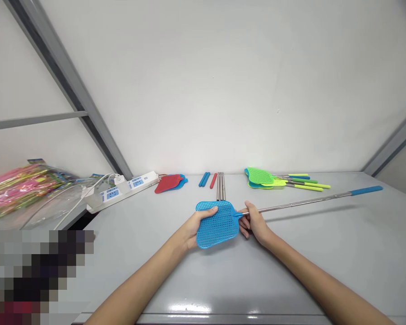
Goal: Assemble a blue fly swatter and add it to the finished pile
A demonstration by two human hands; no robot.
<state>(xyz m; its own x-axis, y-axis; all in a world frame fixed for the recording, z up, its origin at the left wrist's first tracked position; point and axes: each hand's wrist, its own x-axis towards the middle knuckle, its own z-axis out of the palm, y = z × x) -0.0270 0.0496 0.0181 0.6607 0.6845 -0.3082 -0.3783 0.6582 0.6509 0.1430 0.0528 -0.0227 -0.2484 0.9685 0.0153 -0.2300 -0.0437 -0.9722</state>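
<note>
A blue fly swatter (218,225) is held above the grey table, its metal rod stretched out long to the right and ending in a blue grip. My left hand (193,229) pinches the left edge of the swatter's mesh head, thumb on top and the other fingers hidden beneath. Just right of the head's neck, my right hand (253,220) has thumb and fingers closed around the rod. Behind the head, several bare metal rods (221,185) lie side by side. Two blue grips (204,179) and a red grip (213,180) rest left of them.
Red and blue swatter heads (169,182) lie at the back left, beside a white power strip (125,192) with cables. Several green, yellow and blue fly swatters (261,176) are piled at the back right. Packaged colourful items (23,187) sit at far left. A white wall closes the back.
</note>
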